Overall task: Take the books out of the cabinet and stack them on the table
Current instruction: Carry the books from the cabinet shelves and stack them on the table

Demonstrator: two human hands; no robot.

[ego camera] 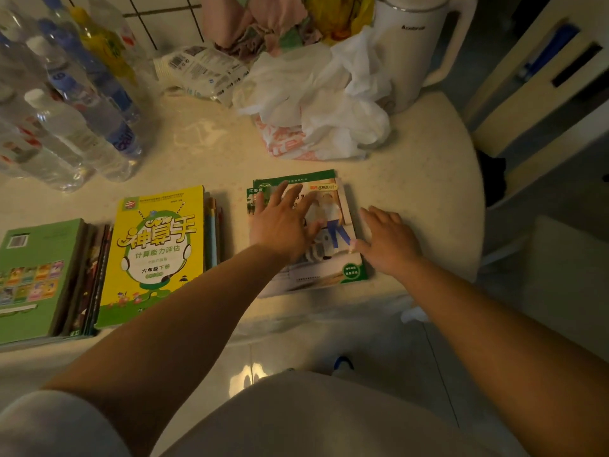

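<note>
Three piles of books lie on the pale table [412, 179]. A green-covered pile [36, 278] is at the far left. Beside it a yellow and green workbook [155, 255] tops the middle pile. The right pile [329, 258] has a green-edged book with a picture cover on top. My left hand [280, 222] rests flat on that cover with fingers spread. My right hand [389, 239] lies open against the pile's right edge, thumb touching the cover. Neither hand grips anything.
Several clear plastic bottles [66, 103] crowd the back left. Crumpled white plastic bags [316, 103] and cloth sit behind the right pile. A white kettle [415, 44] stands at the back right. A cabinet [540, 74] stands to the right of the table.
</note>
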